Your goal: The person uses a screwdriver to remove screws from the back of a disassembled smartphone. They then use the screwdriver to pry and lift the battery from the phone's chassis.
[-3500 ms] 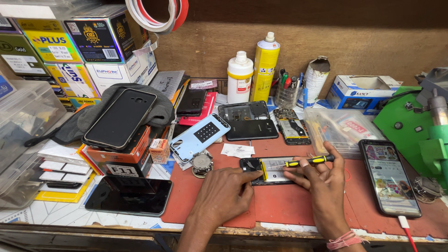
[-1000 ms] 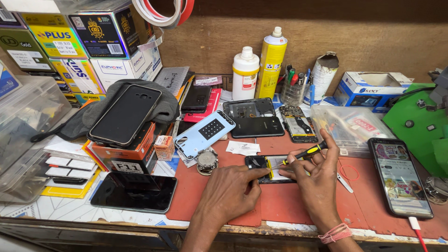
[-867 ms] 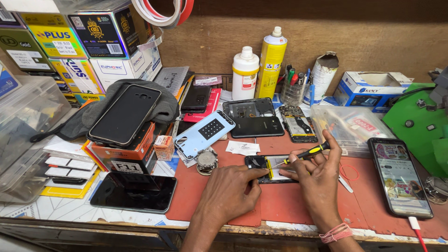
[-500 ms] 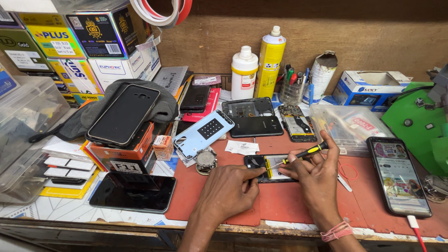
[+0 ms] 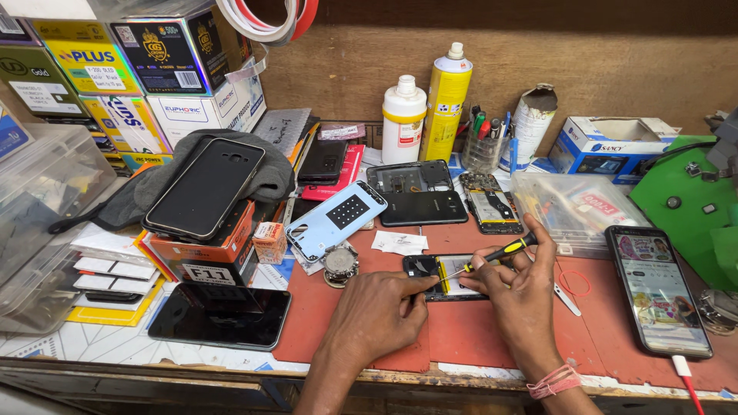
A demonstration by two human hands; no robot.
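1. The opened phone [image 5: 442, 275] lies face down on the red work mat [image 5: 492, 338], its back cover off, showing a black frame with a camera block at its left end and a yellow-edged, pale battery area in the middle.
2. The left hand [image 5: 377, 315] rests on the mat just in front of the opened phone, fingers curled, fingertips pressing its near left edge to pin it down.
3. The right hand [image 5: 519, 288] sits at the phone's right end, pinched around a black and yellow screwdriver [image 5: 492, 257] whose thin metal tip points down onto the battery area.
4. A pink band [image 5: 555, 380] circles the right wrist.
5. Behind the opened phone and to its right stands a clear plastic tray [image 5: 573, 211] holding small packets and loose parts in red and white; what each is I cannot tell.
6. Further behind it, a clear cup [image 5: 484, 150] holds pens and tools standing upright.
7. Beyond the tray, an open blue and white carton [image 5: 611, 146]; its inside is hidden.
8. Far left of the phone, a large clear lidded bin [image 5: 42, 200] with contents too blurred to tell.
9. Directly behind the phone lie a black back cover [image 5: 423, 207] and another stripped handset [image 5: 490, 204].
10. Right of the phone, a lit phone [image 5: 659, 288] lies screen up.
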